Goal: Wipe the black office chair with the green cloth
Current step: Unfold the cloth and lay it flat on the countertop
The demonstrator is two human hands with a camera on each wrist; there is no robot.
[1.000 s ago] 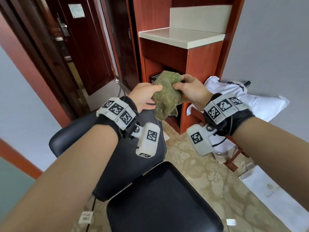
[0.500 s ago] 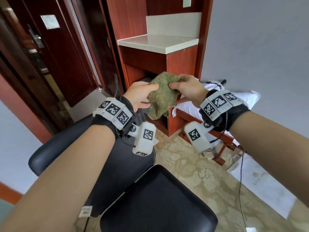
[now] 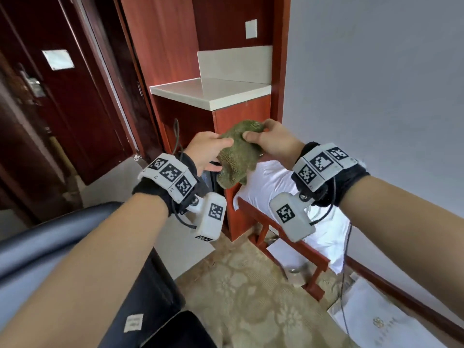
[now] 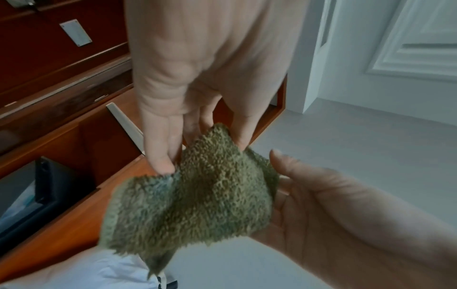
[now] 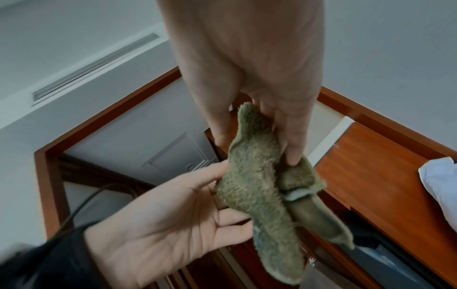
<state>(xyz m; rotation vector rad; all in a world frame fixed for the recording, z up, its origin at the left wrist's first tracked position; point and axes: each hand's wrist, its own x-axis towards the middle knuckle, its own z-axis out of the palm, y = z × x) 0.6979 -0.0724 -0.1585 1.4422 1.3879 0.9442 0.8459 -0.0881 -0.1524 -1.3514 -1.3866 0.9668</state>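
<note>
- The green cloth (image 3: 238,154) is hanging in the air between both hands, above the floor and in front of the wooden cabinet (image 3: 241,116).
- The right hand (image 3: 272,140) is pinching the cloth's upper edge, its fingers (image 5: 293,136) curling round the fabric.
- The left hand (image 3: 207,150) is touching the cloth's other side; its fingers (image 5: 230,217) are lying loosely spread against the fabric, thumb on top.
- The black chair (image 3: 148,285) is standing low at the left, well apart from the cloth.
- A white pillow (image 3: 273,182) is lying on the red rack just beside the cabinet.
</note>
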